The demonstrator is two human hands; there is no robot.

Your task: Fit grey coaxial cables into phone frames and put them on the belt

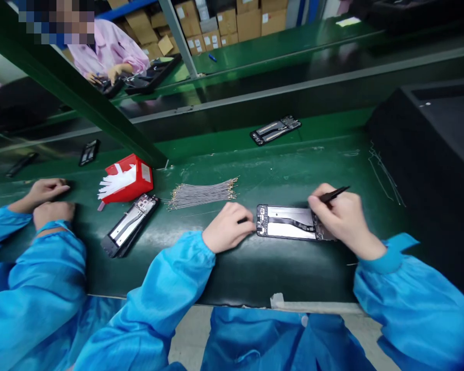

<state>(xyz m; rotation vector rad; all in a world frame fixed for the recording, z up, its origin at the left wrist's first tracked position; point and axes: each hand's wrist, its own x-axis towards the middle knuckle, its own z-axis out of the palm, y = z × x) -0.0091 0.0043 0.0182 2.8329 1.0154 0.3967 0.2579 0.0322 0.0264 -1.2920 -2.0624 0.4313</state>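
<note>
An opened phone frame [288,222] lies flat on the green work surface in front of me. My left hand [229,226] is curled closed at its left end, fingertips pressed against the frame's edge. My right hand [342,216] rests over the frame's right end and pinches black tweezers [333,194], whose tips point up and to the right. Both arms wear blue sleeves.
A bundle of thin grey cables [203,194] lies left of the frame. Beyond it are a second phone frame [129,225] and a red box [129,178] of white strips. A co-worker's blue-sleeved hands [48,201] rest at the left. Another frame [275,129] sits farther back. A black case [429,149] stands at right.
</note>
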